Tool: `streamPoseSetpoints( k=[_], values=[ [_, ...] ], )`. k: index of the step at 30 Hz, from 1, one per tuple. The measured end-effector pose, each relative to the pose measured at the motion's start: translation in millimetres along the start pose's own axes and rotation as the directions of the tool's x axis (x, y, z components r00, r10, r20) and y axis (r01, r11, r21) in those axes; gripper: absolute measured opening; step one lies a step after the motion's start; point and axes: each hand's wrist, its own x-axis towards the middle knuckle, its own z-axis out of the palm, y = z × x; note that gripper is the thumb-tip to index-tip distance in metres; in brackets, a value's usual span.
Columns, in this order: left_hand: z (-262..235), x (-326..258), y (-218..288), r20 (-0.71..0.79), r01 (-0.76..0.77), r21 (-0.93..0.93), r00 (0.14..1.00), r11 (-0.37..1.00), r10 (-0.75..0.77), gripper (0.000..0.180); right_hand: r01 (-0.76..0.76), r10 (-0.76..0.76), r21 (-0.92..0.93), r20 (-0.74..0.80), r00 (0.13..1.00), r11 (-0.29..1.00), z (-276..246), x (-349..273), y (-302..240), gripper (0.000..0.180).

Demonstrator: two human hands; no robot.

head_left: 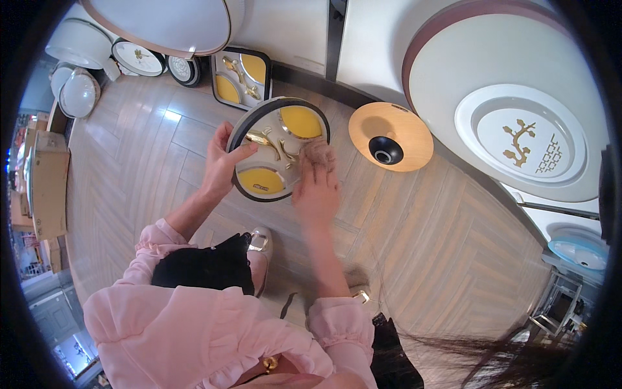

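Observation:
In front of me, tilted above the floor, is a round ceiling lamp (271, 159) with a dark rim, a white face, two yellow panels and a shiny gold ornament across its middle. My left hand (225, 161) grips its left edge, with the thumb on the face and the fingers behind the rim. A bunched grey-brown cloth (319, 154) is in my right hand (317, 188), pressed against the lamp's right side. The right hand and wrist look slightly smeared by motion. Part of the lamp's right face is hidden under the cloth and fingers.
A square lamp (241, 78) of similar pattern leans by the wall. To the right stand a wooden disc-shaped lamp (402, 139) and a large round white lamp (447, 78). Smaller round lamps (139, 58) line the back left. Cardboard boxes (48, 185) are stacked at left on the wood-patterned floor (440, 259).

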Motion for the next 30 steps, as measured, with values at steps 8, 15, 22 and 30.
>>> streamPoseSetpoints(
  k=[8, 15, 22, 30],
  values=[
    [0.7, -2.0, -4.0, -0.071, -0.05, 0.021, 0.996, 0.999, 0.051, 0.028, -0.277, 0.252, 0.12, 0.189, 0.949, 0.953, -1.5, -16.9, -54.6, 0.046],
    [1.3, -0.9, -13.2, -0.126, -0.019, -0.067, 0.992, 0.998, 0.011, 0.023, -0.187, 0.119, 0.486, 0.168, 0.979, 0.854, -1.9, -9.4, -72.0, 0.042],
    [-5.5, 7.3, -6.6, -0.026, -0.077, 0.002, 0.997, 0.997, 0.077, 0.025, -0.004, -0.056, 0.554, 0.092, 0.994, 0.833, 3.1, -7.9, -64.9, 0.04],
    [-12.7, 12.4, 5.5, 0.05, -0.096, 0.133, 0.995, 0.987, 0.09, 0.03, -0.1, 0.049, 0.243, 0.208, 0.977, 0.965, 21.7, -24.4, -9.7, 0.033]
  ],
)
